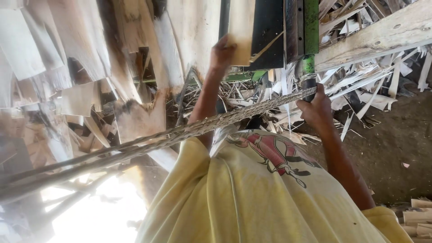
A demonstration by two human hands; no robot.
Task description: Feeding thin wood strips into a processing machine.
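— Above the left hand [223, 50]: what item?
— Item one: veneer sheet [241, 28], pale, thin. Judged light, flexible, brittle at the edges and prone to splitting. Fingers pinched shut on its lower corner, where it lies against the dark machine plate [268, 31]. A wider hold along the edge would likely suit it better than one corner.
— Item under the right hand [317, 108]?
— Item two: long ribbed rod [234, 118], running away from the grip, across the left forearm. Looks stiff and rough, not slippery, though whether it is rod or taut cord I cannot tell. Fist closed around its end.
— Arm pose?
— Left arm stretched out, wrist cocked. Right arm extended, knuckles showing.
— Beyond both grips?
— Wood scraps [360, 85], loose, heaped.
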